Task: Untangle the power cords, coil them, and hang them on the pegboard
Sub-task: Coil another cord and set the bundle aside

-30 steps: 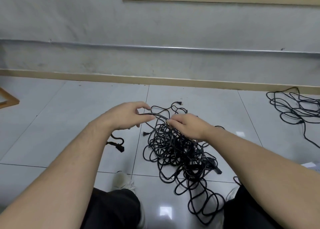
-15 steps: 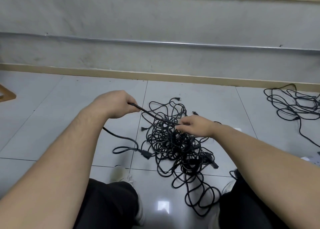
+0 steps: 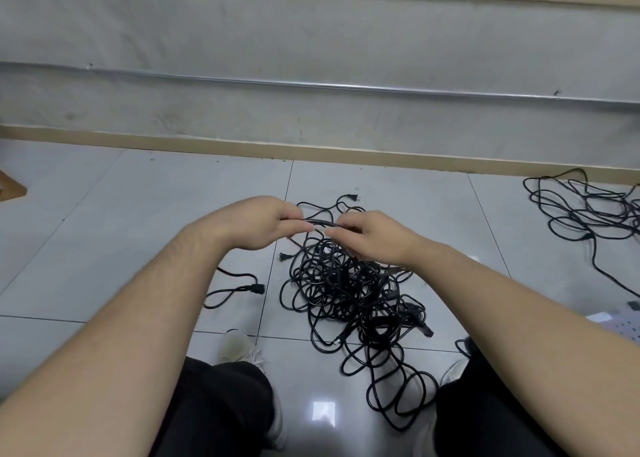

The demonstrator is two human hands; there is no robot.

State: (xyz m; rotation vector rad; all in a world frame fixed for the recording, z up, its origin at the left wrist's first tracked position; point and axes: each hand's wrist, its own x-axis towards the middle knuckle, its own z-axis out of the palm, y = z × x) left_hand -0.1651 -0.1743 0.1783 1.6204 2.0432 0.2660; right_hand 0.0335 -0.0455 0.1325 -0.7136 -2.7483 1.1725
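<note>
Closer together now, left hand (image 3: 258, 222) and right hand (image 3: 372, 237) pinch one cord (image 3: 320, 223) above tangle (image 3: 349, 290).

Both forearms (image 3: 114, 346) are bare, with no sleeves showing. Black trousers (image 3: 221, 404) cover the legs, and the shoes (image 3: 242, 349) are pale and worn.

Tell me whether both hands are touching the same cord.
Touching: the head view shows the left hand and right hand both pinching one black cord.

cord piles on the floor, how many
2: a tangled pile under both hands, and a looser pile at far right by the wall. More may lie out of frame.
</note>
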